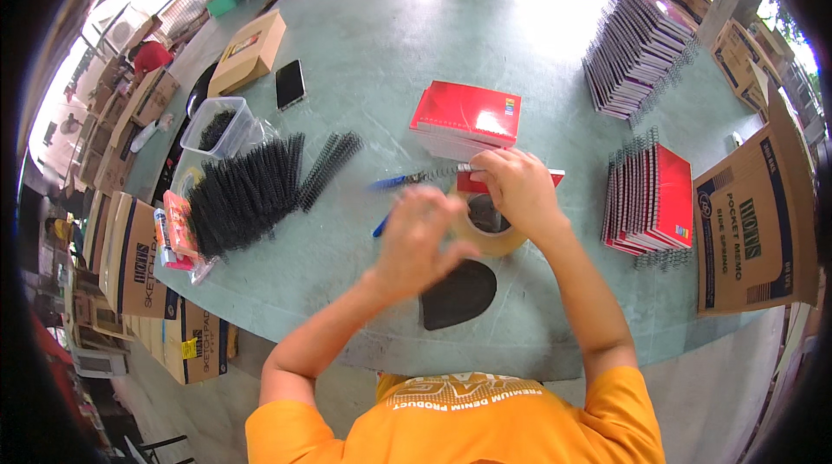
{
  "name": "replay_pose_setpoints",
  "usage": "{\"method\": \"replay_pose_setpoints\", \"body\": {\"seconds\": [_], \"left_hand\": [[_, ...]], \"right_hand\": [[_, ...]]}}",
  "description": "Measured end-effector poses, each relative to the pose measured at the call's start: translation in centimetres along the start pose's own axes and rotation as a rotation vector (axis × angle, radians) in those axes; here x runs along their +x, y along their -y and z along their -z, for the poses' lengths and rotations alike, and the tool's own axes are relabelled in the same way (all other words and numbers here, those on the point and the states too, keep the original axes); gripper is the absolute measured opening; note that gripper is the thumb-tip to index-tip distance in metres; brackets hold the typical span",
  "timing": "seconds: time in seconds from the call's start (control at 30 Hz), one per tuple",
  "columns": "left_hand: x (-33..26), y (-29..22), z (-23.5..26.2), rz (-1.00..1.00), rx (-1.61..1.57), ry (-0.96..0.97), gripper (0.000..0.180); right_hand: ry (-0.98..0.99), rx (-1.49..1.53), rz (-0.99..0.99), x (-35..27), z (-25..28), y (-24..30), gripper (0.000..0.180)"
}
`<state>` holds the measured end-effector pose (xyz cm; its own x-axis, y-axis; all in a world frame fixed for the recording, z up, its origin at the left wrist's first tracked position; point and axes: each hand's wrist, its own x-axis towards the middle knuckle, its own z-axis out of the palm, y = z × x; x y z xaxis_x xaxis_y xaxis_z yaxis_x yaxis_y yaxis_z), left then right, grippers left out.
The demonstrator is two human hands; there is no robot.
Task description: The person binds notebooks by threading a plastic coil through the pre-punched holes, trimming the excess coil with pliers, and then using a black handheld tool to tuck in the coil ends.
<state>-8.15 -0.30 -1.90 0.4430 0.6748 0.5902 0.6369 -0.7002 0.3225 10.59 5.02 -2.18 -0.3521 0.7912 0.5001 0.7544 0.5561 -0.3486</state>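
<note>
My right hand (518, 191) is closed on a small red spiral notebook (552, 178), mostly hidden under its fingers. A loose coil end (446, 173) sticks out leftward from the notebook's edge. The notebook is above a roll of clear tape (498, 243). My left hand (420, 234) is blurred by motion, its thumb and index finger apart with nothing visible between them. Blue-handled pliers (390, 182) lie just beyond it, partly hidden. A stack of red-covered notebooks without coils (468, 113) stands beyond my right hand.
Black plastic coils (247, 195) are heaped at left beside a clear tub (212, 126) and a phone (290, 84). Bound red notebooks (672, 195), a taller notebook stack (637, 52) and a cardboard box (754, 221) stand at right. A black pad (459, 295) lies near me.
</note>
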Motion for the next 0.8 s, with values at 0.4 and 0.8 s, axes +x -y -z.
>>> {"method": "replay_pose_setpoints", "body": {"seconds": [0.4, 0.8], "left_hand": [[3.7, 5.5, -0.4, 0.076, -0.215, 0.068, 0.023], [4.4, 4.2, -0.1, 0.322, -0.373, 0.165, 0.028]], "right_hand": [[-0.048, 0.009, -0.046, -0.1, 0.1, 1.3, 0.012], [-0.061, -0.066, -0.040, -0.7, 0.0, 1.0, 0.011]]}}
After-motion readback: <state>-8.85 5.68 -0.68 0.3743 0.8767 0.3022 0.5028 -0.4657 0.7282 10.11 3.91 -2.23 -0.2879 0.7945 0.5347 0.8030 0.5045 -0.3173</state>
